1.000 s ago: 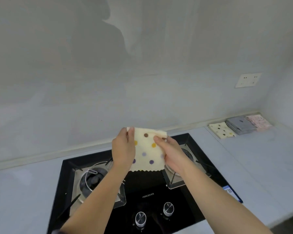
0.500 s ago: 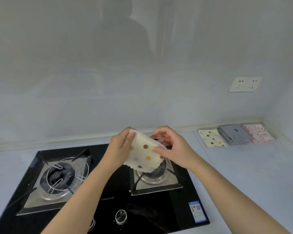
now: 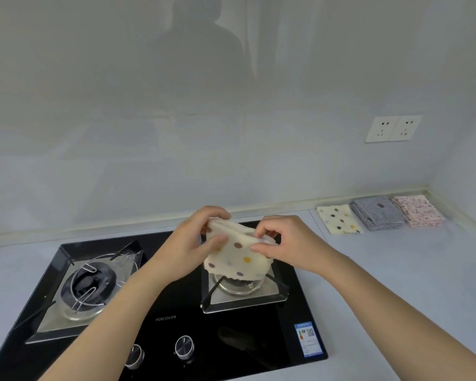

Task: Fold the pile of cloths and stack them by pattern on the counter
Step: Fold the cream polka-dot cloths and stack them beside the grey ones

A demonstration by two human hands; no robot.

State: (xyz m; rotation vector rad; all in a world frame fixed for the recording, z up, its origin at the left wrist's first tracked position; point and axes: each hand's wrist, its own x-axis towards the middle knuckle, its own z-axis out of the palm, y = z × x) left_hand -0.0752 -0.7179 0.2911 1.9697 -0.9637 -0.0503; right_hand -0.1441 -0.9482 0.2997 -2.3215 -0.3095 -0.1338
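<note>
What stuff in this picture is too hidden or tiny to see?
Head view, the only one:
Back of the spotted cloth: hidden by its own fold, the left hand and right hand.
Right burner: partly behind the cloth.
Number of cloths in the grey stack and pink stack: too small.
Blue sticker writing: too tiny.

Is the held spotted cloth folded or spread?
Folded: the spotted cloth shows doubled layers at its top, pinched by left hand and right hand.

Held cloth [image 3: 237,251]: cream w/ brown, yellow, purple dots. Dotted cream stack [image 3: 340,219], grey stack [image 3: 378,213], pink speckled stack [image 3: 418,210].
</note>
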